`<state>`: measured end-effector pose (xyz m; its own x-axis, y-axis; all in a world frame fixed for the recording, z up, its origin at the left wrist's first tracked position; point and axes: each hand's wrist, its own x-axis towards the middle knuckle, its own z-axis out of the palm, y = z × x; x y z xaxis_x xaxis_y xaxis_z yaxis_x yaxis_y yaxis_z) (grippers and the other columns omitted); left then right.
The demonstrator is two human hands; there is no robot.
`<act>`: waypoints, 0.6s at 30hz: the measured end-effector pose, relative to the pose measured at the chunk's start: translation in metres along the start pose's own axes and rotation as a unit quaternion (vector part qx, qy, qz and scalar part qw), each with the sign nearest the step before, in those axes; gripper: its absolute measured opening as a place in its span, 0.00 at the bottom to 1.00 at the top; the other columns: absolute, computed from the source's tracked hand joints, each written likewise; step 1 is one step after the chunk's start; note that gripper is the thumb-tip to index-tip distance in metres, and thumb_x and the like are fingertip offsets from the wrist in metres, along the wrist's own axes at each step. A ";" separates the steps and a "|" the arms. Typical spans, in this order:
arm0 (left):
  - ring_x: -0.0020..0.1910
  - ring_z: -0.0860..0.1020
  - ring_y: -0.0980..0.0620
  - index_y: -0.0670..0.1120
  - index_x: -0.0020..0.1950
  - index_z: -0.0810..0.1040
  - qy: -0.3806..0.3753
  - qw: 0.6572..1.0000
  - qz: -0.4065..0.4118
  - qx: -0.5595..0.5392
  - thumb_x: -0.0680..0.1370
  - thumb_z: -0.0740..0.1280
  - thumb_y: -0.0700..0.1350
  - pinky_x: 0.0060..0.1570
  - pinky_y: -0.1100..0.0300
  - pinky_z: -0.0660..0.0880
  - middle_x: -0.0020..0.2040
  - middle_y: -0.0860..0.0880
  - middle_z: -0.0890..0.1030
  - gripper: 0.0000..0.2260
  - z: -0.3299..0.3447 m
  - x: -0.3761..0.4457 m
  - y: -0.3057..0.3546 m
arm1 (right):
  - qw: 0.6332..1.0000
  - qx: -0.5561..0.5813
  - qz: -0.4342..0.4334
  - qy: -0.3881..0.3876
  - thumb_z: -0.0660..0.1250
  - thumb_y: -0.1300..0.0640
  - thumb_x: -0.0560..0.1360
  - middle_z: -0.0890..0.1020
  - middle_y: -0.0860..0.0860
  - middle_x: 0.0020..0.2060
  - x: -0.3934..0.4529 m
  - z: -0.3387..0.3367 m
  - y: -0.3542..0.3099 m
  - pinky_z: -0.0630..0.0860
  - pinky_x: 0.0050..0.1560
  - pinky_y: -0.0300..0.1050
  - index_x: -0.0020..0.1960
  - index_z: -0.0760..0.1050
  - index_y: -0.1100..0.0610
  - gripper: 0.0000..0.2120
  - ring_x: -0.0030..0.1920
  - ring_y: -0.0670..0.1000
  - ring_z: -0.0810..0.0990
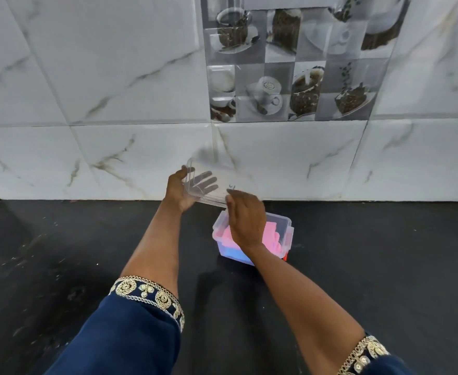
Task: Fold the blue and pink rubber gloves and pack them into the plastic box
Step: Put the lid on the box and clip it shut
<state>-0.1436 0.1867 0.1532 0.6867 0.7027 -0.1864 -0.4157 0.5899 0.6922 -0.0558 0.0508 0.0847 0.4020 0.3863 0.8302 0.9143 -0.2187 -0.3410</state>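
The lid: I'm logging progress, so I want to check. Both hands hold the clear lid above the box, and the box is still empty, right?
Not empty. The head view shows the plastic box already holding the pink glove and the blue glove. Left hand and right hand do hold the lid above it.

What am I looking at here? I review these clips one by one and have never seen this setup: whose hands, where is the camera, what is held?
There is no machine. One camera on a person's head looks forward and down at their bare hands. The left hand and right hand together hold a clear plastic lid, tilted above a clear plastic box. The box stands on a black countertop and holds a folded pink rubber glove lying on a blue rubber glove. Marble-look wall tiles rise behind.
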 end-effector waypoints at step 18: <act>0.31 0.77 0.51 0.39 0.40 0.77 0.105 0.951 -0.067 0.282 0.81 0.57 0.36 0.35 0.60 0.71 0.32 0.44 0.83 0.12 0.006 0.032 -0.081 | 0.847 0.109 0.518 0.036 0.64 0.57 0.78 0.65 0.52 0.24 -0.015 -0.028 0.068 0.56 0.28 0.40 0.22 0.58 0.54 0.27 0.26 0.47 0.62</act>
<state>-0.0847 0.1590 0.0954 0.5522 0.7349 -0.3937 0.0945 0.4139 0.9054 -0.0010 0.0050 0.0608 0.9979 0.0294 0.0573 0.0625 -0.2336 -0.9703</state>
